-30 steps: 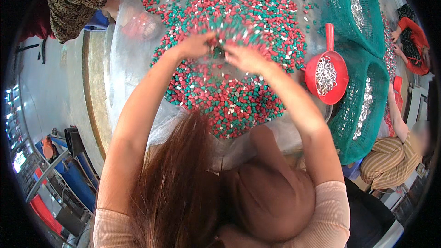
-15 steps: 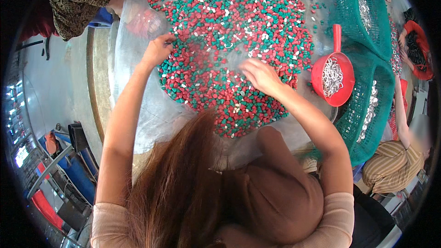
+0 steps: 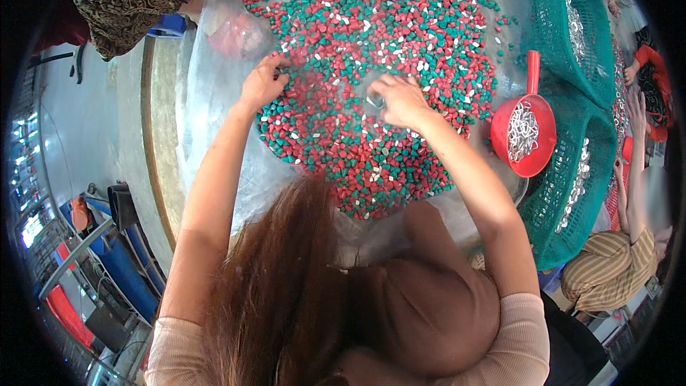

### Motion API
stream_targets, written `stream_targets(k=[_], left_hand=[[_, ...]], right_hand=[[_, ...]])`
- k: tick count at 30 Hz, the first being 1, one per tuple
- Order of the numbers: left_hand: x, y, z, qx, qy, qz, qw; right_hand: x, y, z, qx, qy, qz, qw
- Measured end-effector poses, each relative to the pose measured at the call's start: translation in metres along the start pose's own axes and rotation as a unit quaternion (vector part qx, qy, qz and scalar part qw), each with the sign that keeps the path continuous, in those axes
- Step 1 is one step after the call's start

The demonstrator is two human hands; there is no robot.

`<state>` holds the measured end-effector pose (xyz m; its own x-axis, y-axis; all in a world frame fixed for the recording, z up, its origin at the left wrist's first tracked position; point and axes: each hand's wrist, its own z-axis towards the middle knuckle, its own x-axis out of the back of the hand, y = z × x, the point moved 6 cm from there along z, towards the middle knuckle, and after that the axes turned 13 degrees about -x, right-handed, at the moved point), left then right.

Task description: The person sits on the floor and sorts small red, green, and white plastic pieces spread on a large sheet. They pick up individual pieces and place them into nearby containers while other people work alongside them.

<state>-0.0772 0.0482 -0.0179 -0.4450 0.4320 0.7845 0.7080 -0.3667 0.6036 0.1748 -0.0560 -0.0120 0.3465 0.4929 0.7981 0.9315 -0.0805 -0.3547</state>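
Two hands work one heap of red and green cone-shaped caps (image 3: 371, 64) (far too many to count) spread from centre to 12 o'clock on the tabletop (image 3: 161, 136). The left hand (image 3: 263, 84) rests curled on the heap's edge, its grip unclear, while the right hand (image 3: 400, 100) pinches a small silvery piece. At 3 o'clock, one red scoop (image 3: 523, 136) holds metal rings beside two green mesh baskets (image 3: 572, 164) holding more.

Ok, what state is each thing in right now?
Left hand: curled, resting on the beads at the pile's left edge.
Right hand: on the beads, pinching a small metal piece.
Beads: red and green, spread loose on the sheet.
Scoop: lying flat, part filled with metal rings.
Green nets: holding metal rings.
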Motion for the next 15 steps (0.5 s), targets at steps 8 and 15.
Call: stream_targets(k=[8, 15], left_hand=[[-0.006, -0.007, 0.006, 0.019, -0.02, -0.009, 1.0], [-0.005, -0.008, 0.001, -0.004, -0.002, -0.014, 1.0]], right_hand=[[-0.006, -0.002, 0.001, -0.007, 0.016, -0.077, 0.997], [0.01, 0.002, -0.012, -0.032, 0.067, 0.057, 0.996]])
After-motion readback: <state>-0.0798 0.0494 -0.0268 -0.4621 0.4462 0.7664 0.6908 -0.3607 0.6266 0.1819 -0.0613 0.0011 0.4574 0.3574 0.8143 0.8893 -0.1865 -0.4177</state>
